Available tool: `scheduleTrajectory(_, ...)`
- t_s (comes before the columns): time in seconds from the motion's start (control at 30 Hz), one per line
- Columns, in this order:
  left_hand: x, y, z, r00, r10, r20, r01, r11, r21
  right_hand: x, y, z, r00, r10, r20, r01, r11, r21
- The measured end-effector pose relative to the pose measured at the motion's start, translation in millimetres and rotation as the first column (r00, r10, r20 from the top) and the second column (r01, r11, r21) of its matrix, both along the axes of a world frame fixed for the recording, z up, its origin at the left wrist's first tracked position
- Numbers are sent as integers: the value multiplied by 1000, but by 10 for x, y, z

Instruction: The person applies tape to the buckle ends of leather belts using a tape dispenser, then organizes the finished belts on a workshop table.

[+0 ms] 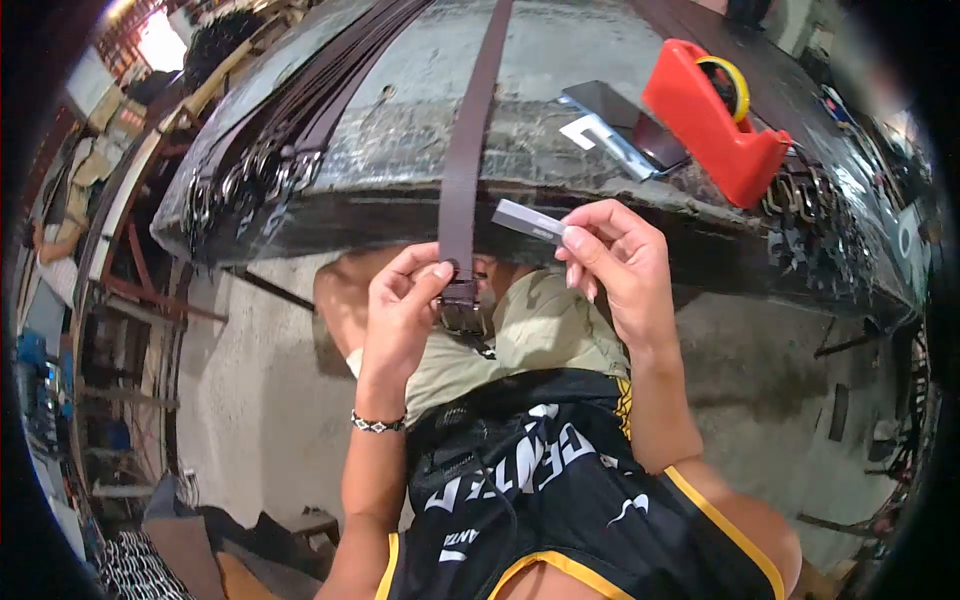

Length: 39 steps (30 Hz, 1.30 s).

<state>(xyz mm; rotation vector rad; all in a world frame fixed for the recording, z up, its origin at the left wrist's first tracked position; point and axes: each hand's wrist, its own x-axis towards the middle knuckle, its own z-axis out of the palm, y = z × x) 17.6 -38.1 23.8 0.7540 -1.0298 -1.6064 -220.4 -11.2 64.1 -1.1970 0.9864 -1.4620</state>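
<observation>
A dark brown belt runs down across the table and hangs over its front edge, with a metal buckle at its lower end. My left hand pinches the belt's edge just above the buckle. To the right of the belt, my right hand holds a small flat grey strip between thumb and fingers. The strip has light printing and points left toward the belt, apart from it.
On the dark table, a red tape dispenser with yellow-rimmed tape stands at right, beside a phone-like flat object. Bundled belts with buckles lie at left; more buckles hang at right. Shelving lines the far left.
</observation>
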Motion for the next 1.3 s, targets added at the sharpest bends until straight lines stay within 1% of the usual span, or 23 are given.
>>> scheduleTrajectory(0.07, 31, 84, -61, 998, -64, -22, 63, 997, -38, 169, 26, 14, 998, 67, -11, -66, 996, 57)
scheduleTrajectory(0.17, 34, 174, -182, 988, -45, -146, 36, 997, -64, 397, 36, -84, 992, 122, -25, -122, 993, 7)
scheduleTrajectory(0.23, 44, 265, -97, 982, -98, -162, 86, 993, -83, 508, 57, -132, 989, 142, -42, -143, 990, -13)
scheduleTrajectory(0.27, 56, 291, -53, 978, -127, -167, 112, 989, -95, 542, 65, -155, 990, 123, -72, -126, 991, -35)
scheduleTrajectory(0.3, 89, 284, -93, 982, -141, -127, 127, 986, -109, 569, 71, -180, 989, 104, -102, -110, 992, -60)
scheduleTrajectory(0.33, 99, 280, -121, 984, -133, -120, 129, 991, -44, 590, 73, -198, 988, 82, -130, -94, 992, -88)
scheduleTrajectory(0.4, 95, 291, -138, 998, -33, -49, 31, 999, -37, 607, 53, -206, 984, 56, -169, -72, 993, -92)
scheduleTrajectory(0.43, 87, 295, -127, 997, -15, -72, 12, 999, -35, 610, 32, -218, 981, 48, -189, -69, 992, -104)
scheduleTrajectory(0.53, 121, 261, -86, 997, -59, -52, 58, 998, -12, 636, 14, -215, 975, 54, -215, -76, 993, -96)
scheduleTrajectory(0.6, 92, 272, -51, 999, -19, -39, 18, 1000, -18, 655, 18, -202, 976, 82, -200, -97, 993, -66)
scheduleTrajectory(0.7, 80, 254, -61, 1000, -1, -4, 1, 999, -40, 666, 2, -226, 965, 58, -255, -73, 996, -49)
scheduleTrajectory(0.8, 59, 247, -73, 1000, 23, 16, -22, 998, -64, 688, -22, -268, 958, 11, -288, -45, 993, -109)
scheduleTrajectory(0.9, 47, 246, -52, 998, 38, 45, -34, 996, -81, 709, -13, -278, 964, 11, -265, -39, 994, -101)
scheduleTrajectory(0.97, 36, 247, -47, 997, 47, 60, -42, 995, -87, 693, -24, -306, 960, 9, -280, -42, 993, -114)
scheduleTrajectory(1.3, 29, 243, -37, 993, 54, 108, -48, 997, -57, 671, -28, -335, 956, 7, -293, -45, 991, -126)
